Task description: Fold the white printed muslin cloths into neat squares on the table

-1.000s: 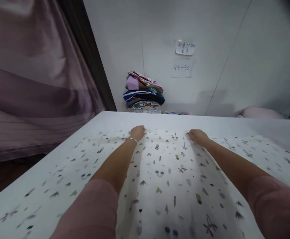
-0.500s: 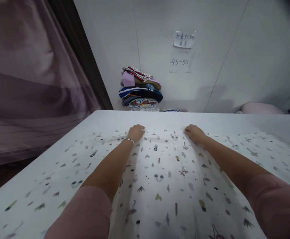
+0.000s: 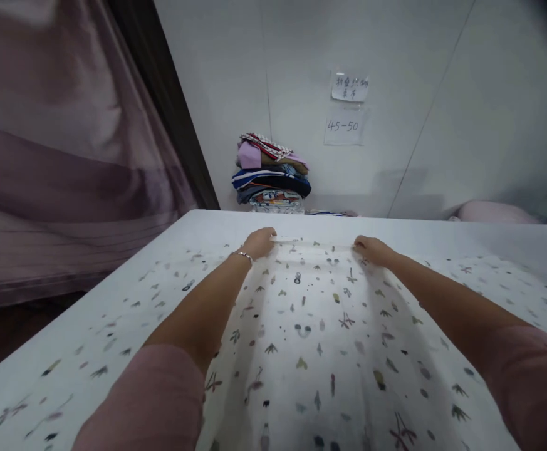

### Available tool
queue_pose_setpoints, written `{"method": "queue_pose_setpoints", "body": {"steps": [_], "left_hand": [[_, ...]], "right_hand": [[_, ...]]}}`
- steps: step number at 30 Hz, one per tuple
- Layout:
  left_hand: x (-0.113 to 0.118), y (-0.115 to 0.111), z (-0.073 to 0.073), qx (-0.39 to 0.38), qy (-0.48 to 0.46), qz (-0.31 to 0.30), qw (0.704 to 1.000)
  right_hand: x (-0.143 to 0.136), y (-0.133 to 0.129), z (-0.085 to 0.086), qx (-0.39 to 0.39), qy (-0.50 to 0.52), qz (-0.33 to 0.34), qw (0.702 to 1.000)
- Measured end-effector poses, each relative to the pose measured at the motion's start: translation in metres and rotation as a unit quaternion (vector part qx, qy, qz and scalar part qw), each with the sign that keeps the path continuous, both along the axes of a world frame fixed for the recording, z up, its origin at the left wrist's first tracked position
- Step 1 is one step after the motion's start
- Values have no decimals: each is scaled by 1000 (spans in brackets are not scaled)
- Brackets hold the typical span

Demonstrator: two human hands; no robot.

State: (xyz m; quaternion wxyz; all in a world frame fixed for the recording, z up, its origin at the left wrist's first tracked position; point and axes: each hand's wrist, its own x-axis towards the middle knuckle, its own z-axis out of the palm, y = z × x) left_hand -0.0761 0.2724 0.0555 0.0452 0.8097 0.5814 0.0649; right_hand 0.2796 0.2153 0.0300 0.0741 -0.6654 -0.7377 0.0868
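Observation:
A thin white cloth [image 3: 320, 351] with small printed plants and shapes lies spread over the white table [image 3: 235, 220]. At its far edge, left of centre, my left hand [image 3: 260, 243] pinches the hem; a bracelet circles that wrist. My right hand [image 3: 371, 249] grips the same edge further right, fingers closed on the fabric. Between the two hands the edge is drawn straight and slightly raised. Under and beside my forearms the cloth slopes down in soft folds, and its sides lie flat on the table.
Behind the table's far edge stands a stack of folded fabrics [image 3: 273, 175] against the wall. Two paper signs [image 3: 343, 125] are taped above. A pink curtain [image 3: 66, 188] hangs at the left, and a pinkish rounded object [image 3: 494, 212] shows at the back right.
Both hands still hold the far edge, which has risen a little off the table between them. The camera view has shifted slightly.

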Motion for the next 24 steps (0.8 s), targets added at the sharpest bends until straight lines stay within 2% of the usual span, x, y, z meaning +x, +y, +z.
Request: {"method": "queue_pose_setpoints", "body": {"steps": [4,10,14,18,24], "left_hand": [[-6,-15,14,30,-32,-9,999],[-4,-18,25,32,-60,32,997],[-1,-10,26,9,-38,52,998],[2,2,17,-12,-30,75,997],[6,21,-18,-40,-11,82,996]], "right_hand": [[0,-14,13,82,7,-14,997],[-6,-19,29,105,-32,-52,993],[-3,-12,27,59,-71,-57,994],[-7,1,19,26,-98,-71,992],[-13,19,-8,-2,-119,-56,991]]}}
